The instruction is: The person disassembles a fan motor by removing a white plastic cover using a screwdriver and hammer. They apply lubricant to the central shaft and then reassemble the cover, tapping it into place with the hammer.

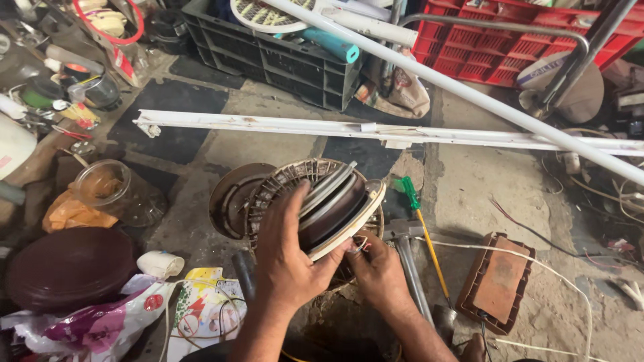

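Motor housing: I see a round fan motor housing [339, 211], dark brown shell with a cream rim, tipped up on edge over the floor, in front of me and just above both my hands.
Wound core: behind and under it sits the wound core [285, 184] with its ring of slots; the housing leans against it, touching.
Left hand: my left hand [288, 258] comes up from below and wraps the left face of the housing, fingers [290, 209] spread a little and pressed flat on the shell, thumb toward the rim.
Right hand: my right hand [379, 271] sits at the lower right edge of the housing, fingers drawn together and pinching a small bunch of thin wires [362, 247] that come out by the rim.
Key relation: the housing lies up and left of the pinching fingers; its flat faces run from lower left to upper right, so the rim's edge points down toward my right hand.
Nearer hand: the left carries the housing; the right is nearer to the wires and touches only the rim's lower edge.
Long tools: a green-handled screwdriver [421, 231] lies just right of the housing, its shaft running down and right, beside a grey metal hammer [406, 251].
Floor: rough concrete floor [483, 194], with a brick-coloured block [500, 281] well right of my hands and a white rail [322, 126] lying crosswise beyond the housing.
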`<action>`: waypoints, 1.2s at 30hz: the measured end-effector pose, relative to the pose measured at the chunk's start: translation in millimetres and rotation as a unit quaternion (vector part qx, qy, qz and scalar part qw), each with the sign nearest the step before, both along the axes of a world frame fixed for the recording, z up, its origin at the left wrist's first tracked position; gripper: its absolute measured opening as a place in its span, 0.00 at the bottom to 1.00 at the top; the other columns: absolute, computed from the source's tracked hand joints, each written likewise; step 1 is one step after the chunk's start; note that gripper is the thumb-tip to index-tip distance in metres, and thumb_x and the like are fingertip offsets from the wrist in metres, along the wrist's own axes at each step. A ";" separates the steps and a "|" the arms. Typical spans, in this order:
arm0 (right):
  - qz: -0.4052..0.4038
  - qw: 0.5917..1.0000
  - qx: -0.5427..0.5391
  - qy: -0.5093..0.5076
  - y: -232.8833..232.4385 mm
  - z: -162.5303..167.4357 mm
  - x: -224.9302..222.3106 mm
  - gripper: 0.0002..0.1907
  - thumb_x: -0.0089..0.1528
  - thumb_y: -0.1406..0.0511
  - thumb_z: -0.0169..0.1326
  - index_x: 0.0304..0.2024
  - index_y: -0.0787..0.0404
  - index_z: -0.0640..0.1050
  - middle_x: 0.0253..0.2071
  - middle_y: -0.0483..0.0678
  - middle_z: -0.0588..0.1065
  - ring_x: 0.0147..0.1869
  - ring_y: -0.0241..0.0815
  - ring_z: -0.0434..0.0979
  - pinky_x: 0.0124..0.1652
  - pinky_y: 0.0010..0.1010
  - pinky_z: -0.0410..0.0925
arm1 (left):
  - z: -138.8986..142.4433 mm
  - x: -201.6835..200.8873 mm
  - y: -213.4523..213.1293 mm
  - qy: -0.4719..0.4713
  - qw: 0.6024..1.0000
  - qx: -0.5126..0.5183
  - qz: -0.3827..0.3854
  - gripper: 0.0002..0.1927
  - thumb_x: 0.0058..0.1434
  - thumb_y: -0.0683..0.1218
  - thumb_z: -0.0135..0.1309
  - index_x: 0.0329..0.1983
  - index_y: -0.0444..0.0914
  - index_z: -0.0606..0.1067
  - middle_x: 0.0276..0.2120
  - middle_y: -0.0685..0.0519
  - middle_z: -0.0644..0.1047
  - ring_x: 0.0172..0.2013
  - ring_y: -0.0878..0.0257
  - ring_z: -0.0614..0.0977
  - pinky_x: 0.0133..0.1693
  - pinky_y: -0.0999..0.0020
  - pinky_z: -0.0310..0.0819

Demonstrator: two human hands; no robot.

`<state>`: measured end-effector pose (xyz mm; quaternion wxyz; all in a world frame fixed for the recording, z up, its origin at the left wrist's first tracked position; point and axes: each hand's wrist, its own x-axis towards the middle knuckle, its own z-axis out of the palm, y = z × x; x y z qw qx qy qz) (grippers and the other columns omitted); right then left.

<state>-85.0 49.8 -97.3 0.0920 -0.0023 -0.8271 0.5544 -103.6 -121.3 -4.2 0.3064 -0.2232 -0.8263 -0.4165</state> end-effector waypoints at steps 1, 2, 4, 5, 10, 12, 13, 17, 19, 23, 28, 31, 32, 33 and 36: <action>-0.019 0.999 0.027 0.026 -2.1 -1.6 1.4 0.18 0.63 0.64 0.58 0.53 0.65 0.78 0.37 0.55 0.84 0.40 0.42 0.85 0.38 0.36 0.75 | -1.5 0.5 1.0 0.009 1.000 0.005 0.003 0.42 0.57 0.56 0.68 0.67 0.34 0.64 0.59 0.38 0.73 0.58 0.41 0.76 0.60 0.49 0.70; -0.040 0.996 0.054 0.054 -4.2 -2.7 2.9 0.18 0.62 0.64 0.58 0.53 0.65 0.78 0.36 0.57 0.83 0.39 0.44 0.85 0.37 0.37 0.75 | -3.1 0.4 1.8 0.019 1.000 0.009 0.005 0.40 0.57 0.56 0.67 0.66 0.34 0.65 0.58 0.39 0.74 0.57 0.42 0.78 0.59 0.50 0.71; -0.072 0.992 0.091 0.052 -8.5 -3.0 5.0 0.17 0.61 0.64 0.58 0.51 0.64 0.79 0.33 0.57 0.82 0.36 0.47 0.84 0.34 0.38 0.74 | -6.0 -0.1 2.2 0.027 0.999 0.029 0.011 0.37 0.57 0.55 0.68 0.64 0.36 0.67 0.57 0.41 0.75 0.57 0.43 0.79 0.59 0.51 0.72; -0.083 0.991 0.100 0.021 -10.5 -2.2 5.5 0.15 0.61 0.64 0.58 0.50 0.62 0.80 0.32 0.57 0.82 0.33 0.47 0.83 0.33 0.38 0.73 | -7.0 -0.2 1.1 0.029 0.999 0.037 0.013 0.35 0.57 0.55 0.68 0.62 0.36 0.68 0.57 0.41 0.76 0.57 0.43 0.80 0.59 0.52 0.73; -0.094 0.991 0.057 -0.081 -11.7 5.9 1.4 0.17 0.62 0.59 0.60 0.50 0.61 0.79 0.31 0.56 0.82 0.30 0.43 0.81 0.32 0.36 0.71 | -8.9 -4.0 -2.5 0.025 0.998 0.054 0.008 0.35 0.56 0.56 0.70 0.60 0.36 0.69 0.55 0.43 0.77 0.54 0.46 0.81 0.56 0.54 0.75; -0.088 0.992 0.047 -0.073 -11.0 8.0 0.8 0.17 0.63 0.58 0.60 0.49 0.63 0.80 0.32 0.55 0.82 0.33 0.39 0.82 0.34 0.33 0.72 | -8.9 -5.0 -2.0 0.023 0.999 0.049 0.006 0.36 0.55 0.56 0.70 0.60 0.36 0.69 0.55 0.43 0.77 0.55 0.46 0.80 0.56 0.54 0.75; -0.089 0.994 0.000 -0.065 -11.4 8.5 0.4 0.17 0.63 0.58 0.59 0.49 0.63 0.80 0.33 0.55 0.82 0.34 0.38 0.81 0.34 0.32 0.72 | -8.8 -5.7 -2.0 0.023 0.999 0.048 0.006 0.36 0.55 0.56 0.70 0.60 0.36 0.69 0.55 0.43 0.77 0.55 0.46 0.80 0.56 0.54 0.75; -0.110 0.975 -0.176 -0.079 -12.6 7.7 -6.3 0.17 0.65 0.58 0.56 0.47 0.65 0.82 0.37 0.51 0.83 0.39 0.37 0.79 0.40 0.29 0.71 | -8.6 -8.7 -2.6 0.017 0.998 0.064 -0.004 0.35 0.58 0.55 0.70 0.61 0.35 0.68 0.56 0.43 0.76 0.56 0.47 0.80 0.56 0.55 0.76; -0.102 0.929 -0.321 -0.150 -11.2 7.4 -13.6 0.16 0.67 0.59 0.54 0.45 0.65 0.81 0.37 0.50 0.82 0.40 0.40 0.79 0.42 0.32 0.72 | -8.7 -10.5 -3.8 0.015 0.998 0.067 0.001 0.34 0.58 0.54 0.70 0.61 0.35 0.69 0.55 0.42 0.77 0.55 0.47 0.81 0.56 0.55 0.76; -0.056 0.803 -0.528 -0.269 -5.4 8.3 -24.6 0.14 0.67 0.59 0.50 0.44 0.63 0.77 0.36 0.50 0.80 0.39 0.46 0.80 0.43 0.39 0.74 | -8.1 -15.6 -6.8 0.009 0.997 0.076 0.007 0.34 0.58 0.54 0.70 0.60 0.34 0.70 0.53 0.41 0.78 0.54 0.46 0.81 0.56 0.54 0.76; -0.042 0.801 -0.541 -0.254 -10.1 13.0 -22.0 0.13 0.67 0.58 0.50 0.46 0.60 0.76 0.38 0.50 0.79 0.42 0.46 0.81 0.44 0.39 0.73 | -6.4 -22.7 -13.1 -0.004 0.995 0.101 -0.003 0.32 0.58 0.54 0.69 0.60 0.34 0.71 0.53 0.41 0.78 0.54 0.47 0.82 0.55 0.56 0.77; -0.032 0.806 -0.544 -0.233 -15.1 16.7 -18.6 0.12 0.67 0.59 0.51 0.47 0.58 0.75 0.39 0.49 0.79 0.43 0.45 0.80 0.44 0.39 0.73 | -7.3 -24.4 -15.9 -0.020 0.993 0.118 -0.008 0.32 0.58 0.54 0.69 0.60 0.34 0.71 0.53 0.41 0.79 0.54 0.48 0.83 0.54 0.57 0.78; -0.034 0.811 -0.537 -0.230 -15.5 17.4 -17.3 0.12 0.67 0.59 0.51 0.48 0.58 0.75 0.39 0.49 0.79 0.44 0.45 0.80 0.44 0.39 0.72 | -8.1 -24.6 -16.4 -0.028 0.992 0.126 -0.011 0.32 0.58 0.54 0.69 0.60 0.34 0.71 0.53 0.41 0.79 0.54 0.49 0.83 0.54 0.57 0.78; -0.038 0.817 -0.529 -0.227 -14.7 17.7 -15.9 0.12 0.67 0.59 0.51 0.48 0.58 0.75 0.40 0.49 0.79 0.44 0.46 0.80 0.44 0.40 0.72 | -9.1 -25.0 -16.7 -0.033 0.992 0.124 -0.007 0.33 0.58 0.55 0.69 0.60 0.34 0.71 0.53 0.41 0.79 0.53 0.49 0.83 0.54 0.57 0.78; -0.007 0.822 -0.529 -0.212 -6.6 16.7 -10.2 0.11 0.67 0.61 0.50 0.49 0.58 0.74 0.44 0.46 0.78 0.48 0.44 0.79 0.45 0.42 0.73 | -12.9 -26.4 -16.5 -0.045 0.992 0.115 0.004 0.35 0.55 0.56 0.70 0.61 0.36 0.71 0.52 0.42 0.79 0.52 0.50 0.83 0.53 0.58 0.78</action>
